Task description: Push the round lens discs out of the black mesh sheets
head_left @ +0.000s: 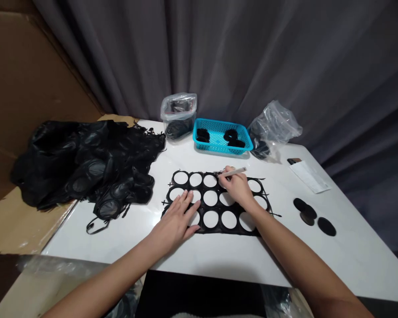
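A black sheet point(219, 208) with rows of round openings lies flat on the white table, and the white surface shows through the openings. My left hand point(179, 216) rests palm down on the sheet's left part with its fingers spread. At the far edge, my right hand point(235, 183) is closed round a slim light-coloured pen-like tool point(237, 171). The tool's tip is beside the top row of openings, too small to make out clearly. Thin black strips stick out from the sheet's right and left edges. My right hand and forearm hide some openings.
On the left a large heap of black pieces point(96, 159) covers the table. At the back stand a clear bag point(179, 117), a blue basket point(223, 150) with black discs and another plastic bag point(277, 121). Black discs point(327, 226), a phone point(294, 161) and paper point(310, 176) lie right.
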The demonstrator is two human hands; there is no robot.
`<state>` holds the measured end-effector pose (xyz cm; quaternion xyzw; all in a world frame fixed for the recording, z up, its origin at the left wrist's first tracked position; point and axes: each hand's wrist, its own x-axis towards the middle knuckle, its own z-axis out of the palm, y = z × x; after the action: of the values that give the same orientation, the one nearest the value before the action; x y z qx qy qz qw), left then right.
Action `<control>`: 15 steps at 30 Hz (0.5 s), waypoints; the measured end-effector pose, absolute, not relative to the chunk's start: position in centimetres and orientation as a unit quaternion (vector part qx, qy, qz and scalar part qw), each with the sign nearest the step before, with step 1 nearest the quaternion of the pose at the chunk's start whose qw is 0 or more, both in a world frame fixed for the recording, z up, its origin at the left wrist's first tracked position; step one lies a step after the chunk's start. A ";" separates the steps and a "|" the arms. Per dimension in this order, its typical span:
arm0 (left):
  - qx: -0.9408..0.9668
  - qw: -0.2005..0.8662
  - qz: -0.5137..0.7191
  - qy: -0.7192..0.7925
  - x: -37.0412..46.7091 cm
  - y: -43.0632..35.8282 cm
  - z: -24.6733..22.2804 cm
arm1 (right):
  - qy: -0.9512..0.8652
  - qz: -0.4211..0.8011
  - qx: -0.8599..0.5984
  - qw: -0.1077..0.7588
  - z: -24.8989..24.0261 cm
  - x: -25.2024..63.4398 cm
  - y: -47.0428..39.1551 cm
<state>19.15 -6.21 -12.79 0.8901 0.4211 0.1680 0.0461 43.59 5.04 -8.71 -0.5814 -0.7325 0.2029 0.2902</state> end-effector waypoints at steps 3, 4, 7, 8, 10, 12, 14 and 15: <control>0.882 0.036 0.171 0.437 17.8 -6.8 -12.9 | -0.731 0.328 -0.537 0.264 -8.7 40.7 2.6; 0.883 0.037 0.169 0.436 17.5 -7.0 -13.0 | -0.731 0.361 -0.519 0.256 -8.8 39.9 1.8; 0.885 0.039 0.156 0.437 17.2 -7.5 -13.3 | -0.732 0.417 -0.482 0.243 -9.2 38.4 0.2; 0.884 0.038 0.151 0.441 17.2 -7.6 -13.3 | -0.732 0.424 -0.476 0.242 -9.4 38.1 -0.1; 0.881 0.039 0.141 0.450 17.3 -7.7 -13.5 | -0.731 0.429 -0.470 0.247 -9.9 37.9 -0.5; 0.876 0.042 0.141 0.460 17.5 -7.7 -13.7 | -0.735 0.422 -0.469 0.249 -10.2 37.8 -0.6; 0.871 0.044 0.146 0.467 17.6 -7.8 -13.8 | -0.741 0.411 -0.469 0.248 -10.5 37.8 -0.5; 0.869 0.044 0.146 0.470 17.7 -7.8 -13.8 | -0.744 0.406 -0.469 0.248 -10.6 37.8 -0.5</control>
<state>17.68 -7.84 -13.81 0.8693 0.4702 0.1462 0.0438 37.82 -0.46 -10.57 -0.4692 -0.7441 0.4059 0.2477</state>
